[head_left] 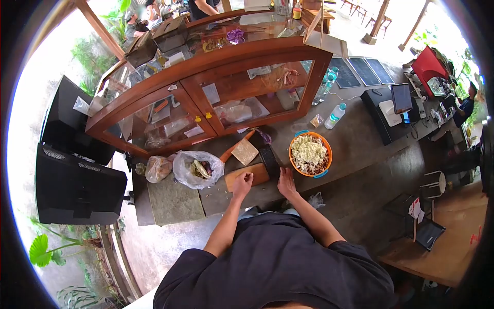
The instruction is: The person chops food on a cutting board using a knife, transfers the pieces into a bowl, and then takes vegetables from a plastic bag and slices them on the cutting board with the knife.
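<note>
My left hand is closed, its fingers curled over the left part of a wooden cutting board. Whatever it may hold is hidden. At the board's right end, my right hand has its fingers stretched out beside a dark rectangular slab, perhaps touching it. Behind the board lies a pale brown square block. An orange colander with blue handles, heaped with chopped pale and brown pieces, stands to the right of my right hand. Left of the board, an open plastic bag holds vegetable scraps.
A glass-fronted wooden cabinet stands along the back of the counter. Water bottles are behind the colander. A grey mat and a tied bag lie at left. Further right stands a cash register. Other people are in the background.
</note>
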A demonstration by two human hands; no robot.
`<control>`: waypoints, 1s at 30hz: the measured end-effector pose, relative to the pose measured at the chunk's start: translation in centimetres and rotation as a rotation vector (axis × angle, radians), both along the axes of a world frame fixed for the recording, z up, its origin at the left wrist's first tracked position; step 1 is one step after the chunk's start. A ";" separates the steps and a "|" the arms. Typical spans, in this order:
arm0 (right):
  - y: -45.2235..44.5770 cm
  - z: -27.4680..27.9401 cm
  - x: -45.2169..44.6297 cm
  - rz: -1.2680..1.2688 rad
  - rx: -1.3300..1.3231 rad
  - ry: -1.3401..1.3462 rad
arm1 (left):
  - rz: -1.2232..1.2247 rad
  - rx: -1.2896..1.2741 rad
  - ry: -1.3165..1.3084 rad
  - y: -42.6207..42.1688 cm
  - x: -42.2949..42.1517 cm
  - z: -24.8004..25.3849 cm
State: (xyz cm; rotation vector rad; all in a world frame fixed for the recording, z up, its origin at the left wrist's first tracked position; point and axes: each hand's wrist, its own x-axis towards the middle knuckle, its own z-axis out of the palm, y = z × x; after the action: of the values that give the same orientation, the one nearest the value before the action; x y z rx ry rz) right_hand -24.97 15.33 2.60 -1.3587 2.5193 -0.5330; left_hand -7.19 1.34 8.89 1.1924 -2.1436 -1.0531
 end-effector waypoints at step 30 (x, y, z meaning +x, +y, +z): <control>5.1 1.4 -3.6 -0.061 -0.028 -0.047 | -0.323 0.215 -0.097 1.5 -6.6 0.9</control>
State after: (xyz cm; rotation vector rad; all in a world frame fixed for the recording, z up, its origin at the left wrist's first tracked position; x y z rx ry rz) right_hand -28.54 20.43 4.03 -1.2667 2.5321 -0.6066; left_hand -13.83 2.81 9.81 1.0262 -2.4031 -1.4206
